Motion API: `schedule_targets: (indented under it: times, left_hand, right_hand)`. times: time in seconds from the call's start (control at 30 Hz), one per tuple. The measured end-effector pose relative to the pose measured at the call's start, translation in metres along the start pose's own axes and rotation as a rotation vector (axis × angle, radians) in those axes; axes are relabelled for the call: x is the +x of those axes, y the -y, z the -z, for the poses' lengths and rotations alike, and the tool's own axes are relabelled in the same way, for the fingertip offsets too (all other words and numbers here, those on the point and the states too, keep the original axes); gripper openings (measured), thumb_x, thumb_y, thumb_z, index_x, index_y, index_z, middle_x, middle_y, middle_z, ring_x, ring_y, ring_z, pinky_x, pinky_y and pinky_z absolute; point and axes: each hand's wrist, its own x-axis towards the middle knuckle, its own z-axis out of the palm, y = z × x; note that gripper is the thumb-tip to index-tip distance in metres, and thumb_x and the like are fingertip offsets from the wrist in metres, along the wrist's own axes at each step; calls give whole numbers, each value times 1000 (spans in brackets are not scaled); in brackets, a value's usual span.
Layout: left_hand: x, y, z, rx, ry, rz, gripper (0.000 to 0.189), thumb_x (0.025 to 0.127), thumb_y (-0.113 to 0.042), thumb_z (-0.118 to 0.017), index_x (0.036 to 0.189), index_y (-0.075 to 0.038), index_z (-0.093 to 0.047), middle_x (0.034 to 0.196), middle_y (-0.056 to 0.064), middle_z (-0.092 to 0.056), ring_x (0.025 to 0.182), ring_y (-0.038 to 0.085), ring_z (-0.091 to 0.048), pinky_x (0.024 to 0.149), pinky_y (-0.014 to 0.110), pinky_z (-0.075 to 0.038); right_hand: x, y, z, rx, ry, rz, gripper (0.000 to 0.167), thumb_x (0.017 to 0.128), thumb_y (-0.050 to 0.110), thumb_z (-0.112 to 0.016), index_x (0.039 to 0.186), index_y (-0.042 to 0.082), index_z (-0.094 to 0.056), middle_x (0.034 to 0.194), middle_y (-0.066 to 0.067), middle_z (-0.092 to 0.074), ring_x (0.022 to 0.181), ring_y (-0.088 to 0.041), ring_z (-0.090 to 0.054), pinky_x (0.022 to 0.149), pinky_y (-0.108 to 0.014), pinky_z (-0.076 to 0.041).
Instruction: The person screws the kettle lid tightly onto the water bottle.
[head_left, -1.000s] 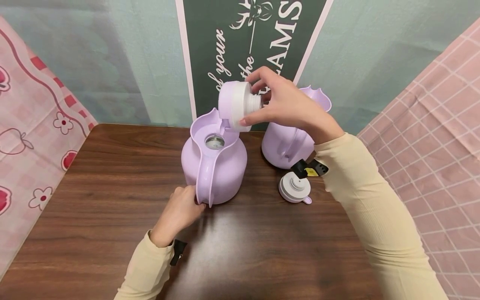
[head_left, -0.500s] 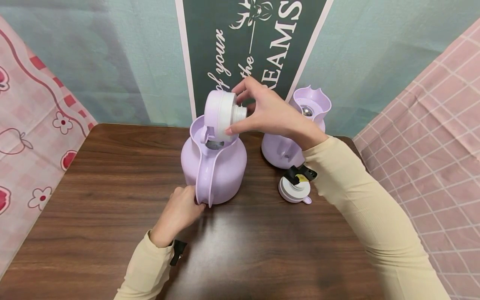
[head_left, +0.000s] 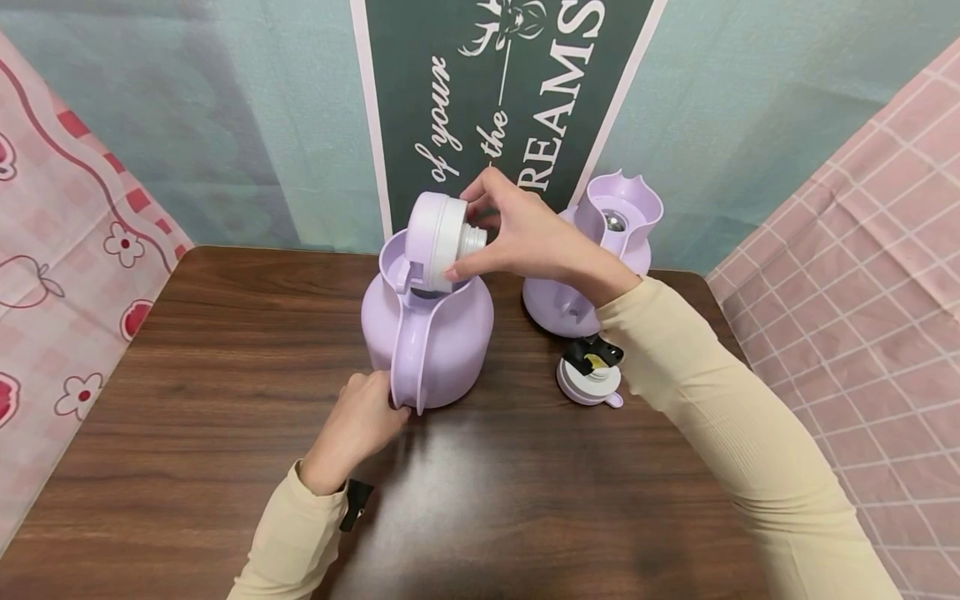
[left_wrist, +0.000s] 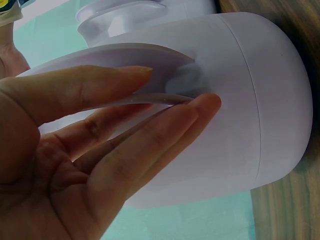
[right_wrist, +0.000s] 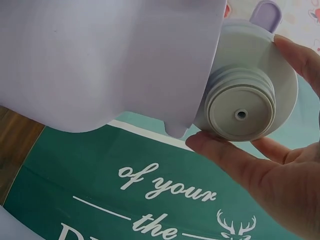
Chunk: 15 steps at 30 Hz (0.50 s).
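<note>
A lilac vacuum jug [head_left: 461,350] stands upright on the wooden table. My left hand [head_left: 363,421] holds the lower end of its handle [head_left: 408,358]; in the left wrist view the thumb and fingers [left_wrist: 145,155] lie on both sides of that handle. Tilted on its side at the jug's mouth is a white-and-lilac lid [head_left: 435,242], pinched at its rim between the thumb and fingers of my right hand [head_left: 532,233]. In the right wrist view, the lid's threaded plug [right_wrist: 241,115] faces the camera, close beside the jug's spout collar. The lid covers most of the jug's opening.
Behind my right forearm stands a second lilac jug [head_left: 551,304], lidless, its steel opening showing. In front of it another lid [head_left: 588,387] lies plug side up on the table [head_left: 225,400]. A green lettered banner [head_left: 465,100] hangs behind, with patterned cloths at both sides.
My right hand has moved left and down with the lid, from above the jug's right side to its mouth. The second jug's opening has come into view. The left hand stays on the handle.
</note>
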Motion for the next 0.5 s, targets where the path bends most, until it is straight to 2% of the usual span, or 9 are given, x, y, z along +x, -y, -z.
schedule_targets:
  times: [0.2,0.5]
  left_hand:
    - [1,1,-2,0,-5,-9,20,66,-2,-64,58,-10,-48,56,4,-49,54,25,-50,52,42,-41]
    - [0,-1,1,-8,0,6,15,67,-2,-64,61,-9,-52,59,7,-54,57,29,-53,53,45,-42]
  right_hand:
    - [1,0,-3,-13,10,7,63,63,19,-82,110,10,-41,115,-3,-56,109,-13,-53,95,-26,-35]
    - [5,0,-5,-82,46,-5,64,61,21,-83,108,8,-42,112,-4,-59,106,-13,-54,95,-28,-34]
